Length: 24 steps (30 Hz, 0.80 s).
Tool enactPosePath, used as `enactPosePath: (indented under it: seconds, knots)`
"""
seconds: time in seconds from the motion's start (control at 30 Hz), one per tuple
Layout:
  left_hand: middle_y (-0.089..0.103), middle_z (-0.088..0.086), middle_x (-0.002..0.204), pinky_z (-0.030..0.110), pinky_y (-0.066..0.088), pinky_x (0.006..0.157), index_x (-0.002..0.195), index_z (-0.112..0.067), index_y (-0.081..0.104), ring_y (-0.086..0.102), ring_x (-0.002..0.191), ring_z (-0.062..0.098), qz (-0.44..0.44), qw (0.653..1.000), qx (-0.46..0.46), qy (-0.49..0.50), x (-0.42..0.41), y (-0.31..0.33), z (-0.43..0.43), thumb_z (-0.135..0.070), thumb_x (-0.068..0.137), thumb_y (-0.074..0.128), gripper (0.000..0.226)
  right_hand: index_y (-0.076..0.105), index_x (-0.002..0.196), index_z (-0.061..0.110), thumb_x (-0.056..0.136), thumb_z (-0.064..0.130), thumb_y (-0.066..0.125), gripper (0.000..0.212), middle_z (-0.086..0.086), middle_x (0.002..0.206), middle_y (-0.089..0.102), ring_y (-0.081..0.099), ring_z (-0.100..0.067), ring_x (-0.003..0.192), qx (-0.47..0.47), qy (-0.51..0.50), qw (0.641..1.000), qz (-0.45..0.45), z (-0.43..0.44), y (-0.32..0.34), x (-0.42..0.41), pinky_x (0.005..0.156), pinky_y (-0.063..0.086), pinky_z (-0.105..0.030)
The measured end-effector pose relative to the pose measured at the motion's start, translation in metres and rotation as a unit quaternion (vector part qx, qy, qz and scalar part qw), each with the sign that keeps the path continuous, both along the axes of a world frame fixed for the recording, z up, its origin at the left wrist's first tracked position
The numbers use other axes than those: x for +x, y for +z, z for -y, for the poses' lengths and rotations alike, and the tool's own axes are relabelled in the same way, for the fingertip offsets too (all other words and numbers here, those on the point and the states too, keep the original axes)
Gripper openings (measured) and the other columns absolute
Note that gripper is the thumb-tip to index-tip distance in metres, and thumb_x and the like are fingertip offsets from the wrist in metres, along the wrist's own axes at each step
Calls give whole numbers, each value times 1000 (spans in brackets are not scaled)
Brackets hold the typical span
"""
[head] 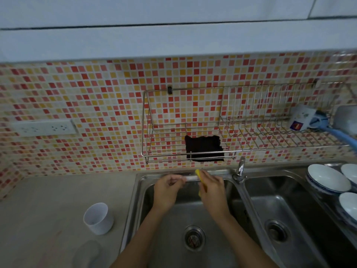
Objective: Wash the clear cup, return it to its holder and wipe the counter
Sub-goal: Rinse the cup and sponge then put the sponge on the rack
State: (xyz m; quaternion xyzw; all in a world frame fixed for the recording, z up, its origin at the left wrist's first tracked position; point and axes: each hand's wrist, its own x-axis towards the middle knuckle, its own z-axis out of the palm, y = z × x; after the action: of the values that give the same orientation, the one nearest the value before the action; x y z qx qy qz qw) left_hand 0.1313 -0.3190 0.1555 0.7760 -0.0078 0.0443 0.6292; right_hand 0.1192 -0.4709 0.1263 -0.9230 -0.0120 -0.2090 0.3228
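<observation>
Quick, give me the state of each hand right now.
Left hand: closed on the clear cup, over the sink.
Right hand: closed on the yellow sponge, against the cup.

The wall tiles [96, 97] form a mosaic of small red, orange, yellow and cream squares, with plain white wall above. A black cloth [203, 148] hangs on the silver wire rack [166, 132], a yellow sponge [200, 177] shows by the right hand [211, 187], and the steel sink [193, 219] is grey. The surface [48, 209] is pale beige with a white cup [98, 218] on it; at right are white bowls [328, 178] with blue rims, and a white socket strip [44, 128] is on the tiles.
</observation>
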Motion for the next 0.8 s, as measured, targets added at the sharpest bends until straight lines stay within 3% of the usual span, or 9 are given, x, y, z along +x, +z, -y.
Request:
enactPosePath:
  seconds: [0.17, 0.3, 0.4, 0.5, 0.63, 0.73, 0.8]
  knots:
    - [74, 0, 81, 15, 53, 69, 85, -14, 74, 67, 74, 6, -9, 1000, -29, -4, -5, 7, -2, -12, 86, 66, 8, 58, 130, 17, 80, 11, 74, 53, 5, 132, 59, 49, -16, 104, -71, 69, 993, 66, -21, 6, -17, 95, 36, -15]
    - [74, 0, 80, 27, 54, 79, 79, -16, 73, 67, 78, 12, -39, 998, -45, -15, -10, 8, 0, -18, 85, 68, 8, 65, 117, 22, 79, 13, 74, 40, 8, 115, 68, 52, -12, 97, -70, 38, 995, 51, -6, 20, -6, 83, 39, -19]
    - [73, -3, 83, 25, 54, 80, 85, -16, 72, 67, 82, 11, -12, 999, 2, -35, -14, 7, -4, -17, 85, 68, 5, 68, 108, 22, 80, 15, 73, 30, 8, 103, 72, 46, -10, 92, -121, 70, 989, 43, 7, 26, -2, 77, 36, -20]
    - [70, -10, 89, 13, 51, 73, 100, -18, 68, 64, 81, 1, 48, 992, 78, -90, -18, 9, -10, -13, 84, 70, 17, 67, 109, 25, 85, 18, 68, 25, 10, 105, 70, 45, -10, 96, -162, 110, 980, 21, 13, 30, 0, 78, 38, -19]
    - [67, -14, 91, 6, 47, 70, 101, -24, 67, 61, 82, -3, 70, 969, 217, -100, -19, 13, -11, -17, 87, 66, 16, 67, 111, 27, 87, 22, 66, 24, 10, 105, 70, 43, -11, 95, -143, 131, 981, 10, 20, 33, 2, 77, 38, -21]
    - [70, -7, 86, 6, 48, 68, 91, -20, 70, 62, 80, -1, 51, 987, 142, -48, -15, 19, -6, -16, 89, 64, 7, 66, 118, 22, 87, 19, 66, 31, 5, 114, 69, 49, -17, 97, -66, 50, 996, 30, 17, 28, 1, 79, 35, -21]
    - [71, 0, 81, 10, 48, 64, 79, -17, 69, 63, 75, 3, 23, 995, 90, -25, -15, 25, 1, -13, 90, 60, 15, 60, 126, 19, 88, 19, 65, 38, 2, 126, 64, 51, -18, 106, -48, 7, 998, 33, 2, 20, -6, 88, 37, -20]
